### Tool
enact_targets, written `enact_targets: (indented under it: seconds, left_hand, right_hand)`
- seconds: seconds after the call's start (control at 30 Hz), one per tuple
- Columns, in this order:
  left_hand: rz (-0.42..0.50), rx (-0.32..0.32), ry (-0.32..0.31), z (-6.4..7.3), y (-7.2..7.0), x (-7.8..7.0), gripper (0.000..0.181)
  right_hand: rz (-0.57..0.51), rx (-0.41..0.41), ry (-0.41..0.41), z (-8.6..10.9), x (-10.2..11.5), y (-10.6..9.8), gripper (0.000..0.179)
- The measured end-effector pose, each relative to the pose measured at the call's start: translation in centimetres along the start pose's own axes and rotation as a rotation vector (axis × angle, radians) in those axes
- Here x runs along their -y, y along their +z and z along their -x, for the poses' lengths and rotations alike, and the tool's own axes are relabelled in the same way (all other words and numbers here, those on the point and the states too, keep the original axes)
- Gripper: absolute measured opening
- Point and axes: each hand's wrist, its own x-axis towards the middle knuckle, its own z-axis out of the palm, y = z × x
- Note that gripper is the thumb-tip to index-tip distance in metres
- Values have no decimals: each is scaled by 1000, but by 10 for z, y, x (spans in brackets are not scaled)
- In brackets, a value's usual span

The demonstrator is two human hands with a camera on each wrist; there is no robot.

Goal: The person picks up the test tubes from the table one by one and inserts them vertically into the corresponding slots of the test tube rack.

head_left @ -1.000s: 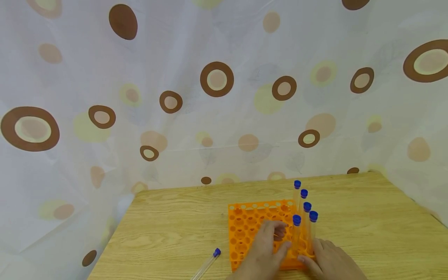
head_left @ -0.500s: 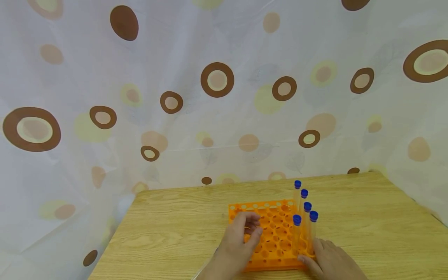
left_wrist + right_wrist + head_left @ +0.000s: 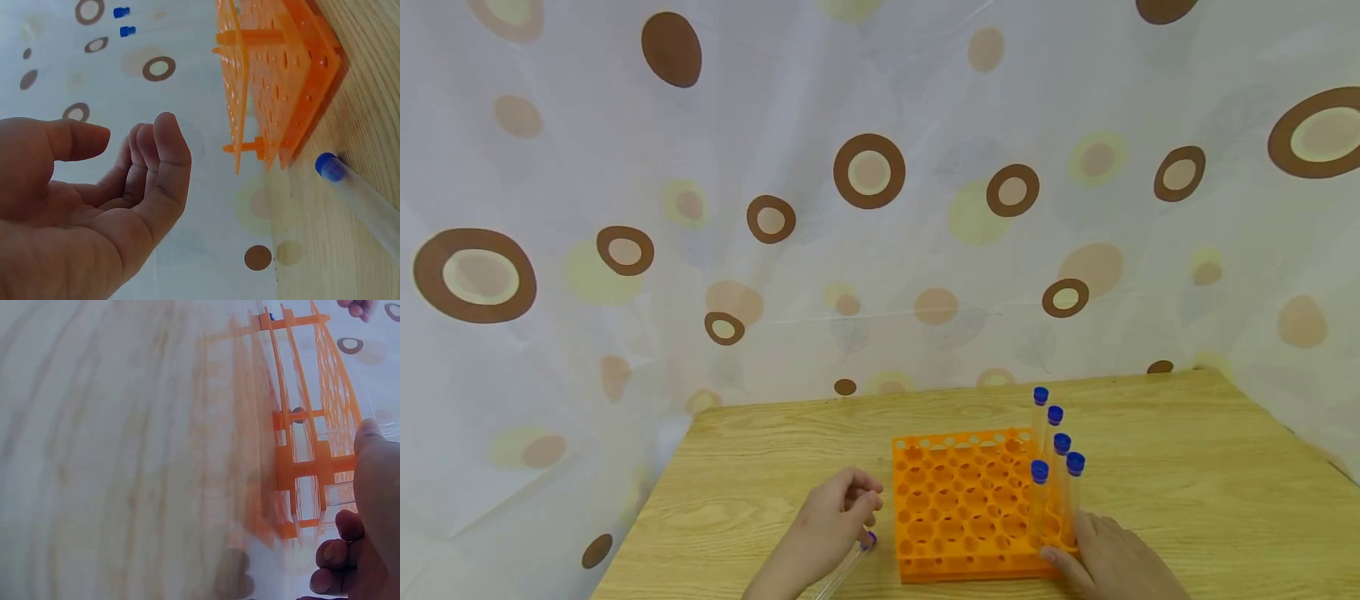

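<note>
My left hand (image 3: pixel 827 529) is above the table beside a capped test tube (image 3: pixel 847 570) that lies left of the rack. In the left wrist view its thumb and bent fingers stand apart with nothing between them, and the tube's blue cap (image 3: pixel 329 167) shows lower right of the rack. An orange test tube rack (image 3: pixel 955 550) sits before me. My right hand (image 3: pixel 1120 558) grips its near right corner, thumb on the edge; in the right wrist view the fingers (image 3: pixel 337 556) curl by the rack's end. Several blue-capped test tubes (image 3: pixel 1040 500) stand upright at its right side.
A wood-grain table (image 3: pixel 760 450) carries everything. Behind it and along both sides hangs a pale sheet (image 3: pixel 880 250) with brown, beige and yellow circles. Rows of vacant holes fill most of the rack left of the standing tubes.
My left hand has moved left, from beside the standing tubes, across the rack, to the lying tube. My right hand has stayed at the rack's corner.
</note>
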Motion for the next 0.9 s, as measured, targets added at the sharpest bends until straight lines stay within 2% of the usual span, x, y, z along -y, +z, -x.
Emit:
enact_targets:
  seconds: [0.27,0.4,0.6,0.77,0.9]
  left_hand:
    - [-51,10,-84,7,-14,23,19]
    - [-145,-7,-115,12,-20,33,18]
    - [-279,4,-182,12,-26,41,19]
    - [-409,-3,-235,14,-27,47,18]
    - [-456,13,-284,18,-25,52,22]
  right_hand:
    - [-2,5,4,0,1,-2,53]
    - [-12,14,6,0,2,-3,53]
    - [-13,13,-2,-1,1,-4,52]
    - [-19,16,2,-1,1,-4,53]
    - [-20,17,6,-1,1,-2,52]
